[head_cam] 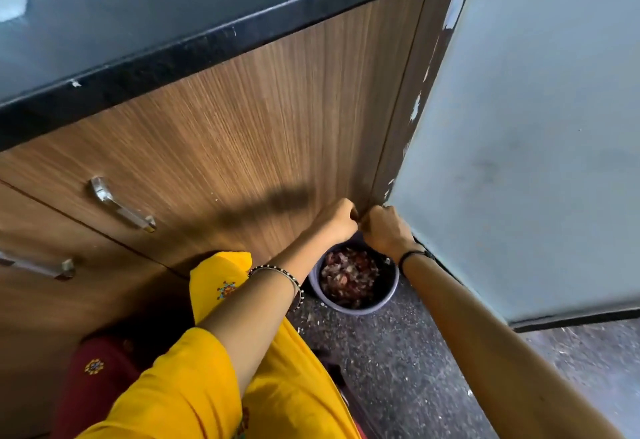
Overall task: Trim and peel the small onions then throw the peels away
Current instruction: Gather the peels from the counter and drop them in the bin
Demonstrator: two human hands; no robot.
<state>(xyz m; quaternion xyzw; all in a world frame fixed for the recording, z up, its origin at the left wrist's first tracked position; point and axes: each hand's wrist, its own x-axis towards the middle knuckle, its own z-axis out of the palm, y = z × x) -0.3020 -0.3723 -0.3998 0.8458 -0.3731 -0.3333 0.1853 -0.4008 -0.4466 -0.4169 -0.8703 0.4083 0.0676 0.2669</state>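
Together, left hand (pixel 337 222), right hand (pixel 384 230), one bin (pixel 349 309), many peels (pixel 348 277)

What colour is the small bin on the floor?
Pale purple: the bin shows in the head view, the only one.

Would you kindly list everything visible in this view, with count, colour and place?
bin: one, purple-grey, on the floor below the hands
peels: a heap, reddish-purple and pale, inside the bin
counter: one, black, top left
cabinet: wood-brown fronts, under the counter
handles: two, silver, on the left cabinet fronts
appliance: one, pale grey, right
floor: dark, speckled, bottom
bangle: one, silver and dark, left wrist
band: one, black, right wrist
sleeve: one, yellow, left arm
left hand: fingers curled, above the bin
right hand: fingers curled, beside the left; anything held is hidden
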